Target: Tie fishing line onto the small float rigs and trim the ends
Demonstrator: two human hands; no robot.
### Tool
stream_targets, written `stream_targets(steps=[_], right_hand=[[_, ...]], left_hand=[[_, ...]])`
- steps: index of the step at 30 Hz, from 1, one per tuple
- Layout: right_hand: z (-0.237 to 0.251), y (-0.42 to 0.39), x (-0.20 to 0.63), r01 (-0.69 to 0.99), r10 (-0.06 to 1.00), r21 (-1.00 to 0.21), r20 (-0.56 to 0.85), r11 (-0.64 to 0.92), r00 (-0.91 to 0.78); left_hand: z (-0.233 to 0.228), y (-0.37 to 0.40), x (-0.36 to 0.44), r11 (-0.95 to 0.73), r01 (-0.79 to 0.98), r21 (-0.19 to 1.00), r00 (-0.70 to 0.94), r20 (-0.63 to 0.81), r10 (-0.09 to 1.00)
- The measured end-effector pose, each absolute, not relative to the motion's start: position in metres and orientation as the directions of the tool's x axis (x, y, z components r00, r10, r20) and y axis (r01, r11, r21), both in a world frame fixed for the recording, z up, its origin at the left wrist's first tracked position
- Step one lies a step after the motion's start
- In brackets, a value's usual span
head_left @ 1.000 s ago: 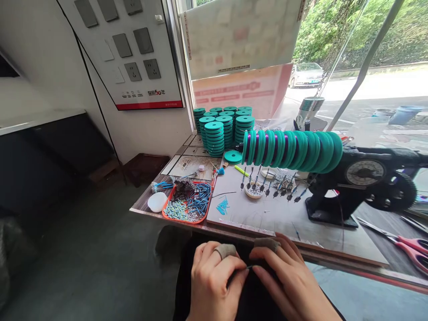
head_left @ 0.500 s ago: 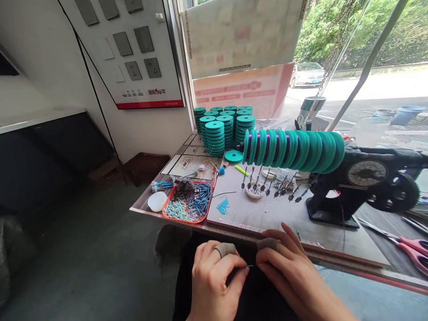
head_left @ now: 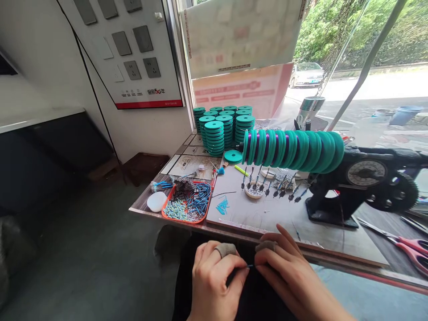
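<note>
Head view: left hand and right hand meet low in the frame, just below the near edge of the bench. Each hand pinches thumb to forefinger on one end of a thin blue piece held level between them over dark cloth. Grey finger cots sit on both forefingers.

Change from half a second ago: the right hand's fingertips have closed in toward the left, so the visible gap between the two pinches is shorter. Left hand's pose is unchanged. Bench contents have not moved.

On the bench: orange tray of blue and grey beads, stacked teal spools, a row of teal spools on the spindle of a black winding machine, small dish with hanging weights above it, red-handled scissors at right.

Hard to make out: the blue piece is too small to identify; most of it is hidden by the fingertips. Both wrists are cut off by the lower edge.
</note>
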State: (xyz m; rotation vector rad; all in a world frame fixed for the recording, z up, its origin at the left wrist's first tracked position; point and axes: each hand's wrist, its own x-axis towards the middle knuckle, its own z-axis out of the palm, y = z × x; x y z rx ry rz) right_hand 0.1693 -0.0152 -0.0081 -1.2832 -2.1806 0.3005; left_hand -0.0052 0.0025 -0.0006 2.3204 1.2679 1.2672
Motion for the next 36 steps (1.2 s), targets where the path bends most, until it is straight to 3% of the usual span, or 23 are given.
stream_targets(steps=[8,17,26,36], right_hand=[[-0.003,-0.014,0.169,0.706,0.850,-0.477,0.352,0.524,-0.393],[0.001,-0.015,0.164,0.730,0.802,-0.361,0.404,0.581,-0.439],[0.000,-0.014,0.163,0.709,0.805,-0.401,0.416,0.580,-0.423],[-0.010,-0.011,0.167,0.712,0.804,-0.422,0.483,0.560,-0.347]], left_hand=[[0.003,0.003,-0.007,-0.583,0.608,0.539,0.345,0.483,0.805],[0.007,0.006,-0.011,-0.614,0.631,0.474,0.545,0.291,0.786],[0.007,0.005,-0.008,-0.577,0.614,0.538,0.490,0.313,0.814],[0.017,0.010,-0.029,-0.504,0.647,0.572,0.460,0.235,0.856]])
